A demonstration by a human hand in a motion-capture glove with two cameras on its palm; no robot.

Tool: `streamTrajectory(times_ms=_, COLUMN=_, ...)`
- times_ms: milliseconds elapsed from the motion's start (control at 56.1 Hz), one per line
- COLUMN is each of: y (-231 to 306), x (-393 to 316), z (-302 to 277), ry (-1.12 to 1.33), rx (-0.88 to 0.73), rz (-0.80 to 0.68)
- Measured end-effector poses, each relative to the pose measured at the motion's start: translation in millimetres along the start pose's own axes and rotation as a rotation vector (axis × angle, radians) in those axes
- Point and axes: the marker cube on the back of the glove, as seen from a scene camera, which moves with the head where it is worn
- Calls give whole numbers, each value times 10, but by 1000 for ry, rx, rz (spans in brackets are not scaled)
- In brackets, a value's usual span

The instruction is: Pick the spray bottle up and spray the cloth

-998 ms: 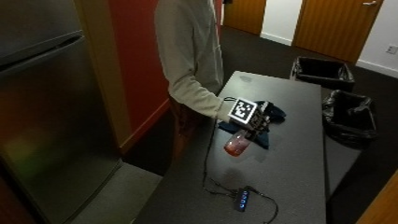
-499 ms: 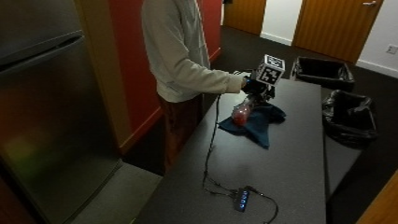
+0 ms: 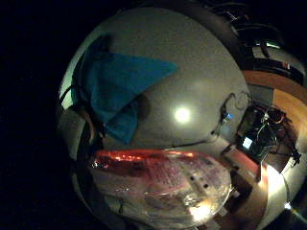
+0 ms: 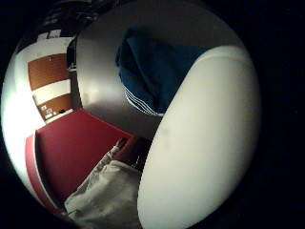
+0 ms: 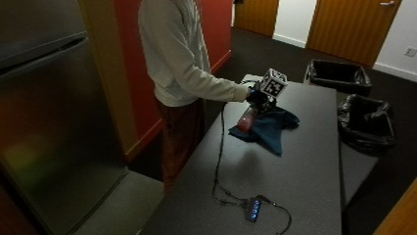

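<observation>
Since a second ago the right hand (image 5: 258,96) has carried the spray bottle (image 5: 247,119) away from the near part of the tabletop (image 5: 306,176) to the far part, where the cloth (image 5: 268,126) lies; half a second ago it was already about there. Now we see the gloved grip wrapped round the top of the bottle, which hangs upright from it, right at the left edge of the blue cloth. We can't tell if its base touches the tabletop or the cloth.

From the little-finger side camera the bottle (image 3: 163,184) fills the view close to the palm: clear body, printed label, reddish liquid showing through. Beyond it the cloth (image 3: 115,88) lies rumpled on the grey tabletop (image 3: 192,72). The thumb side camera is mostly blocked by a big white rounded surface right against it, and we can't tell what that is. Past it we catch the cloth (image 4: 152,76) again, with thin white stripes along one hem.

On the near end of the tabletop there's a small hub (image 5: 253,209) with blue lights. Two black bins (image 5: 367,122) stand on the floor off to the right.
</observation>
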Motion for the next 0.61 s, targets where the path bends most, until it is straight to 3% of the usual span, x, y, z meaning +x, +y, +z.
streamTrajectory(times_ms=71, y=9, x=-10, z=15, ry=-99, rx=3, rz=-90)
streamTrajectory(times_ms=303, y=-62, x=-246, z=-75, ry=-129, rx=42, rz=-113)
streamTrajectory(times_ms=392, y=-190, x=-703, z=-101, ry=-122, rx=78, rz=-107)
streamTrajectory(times_ms=606, y=-106, x=-1076, z=-751, ry=-393, rx=258, rz=-188)
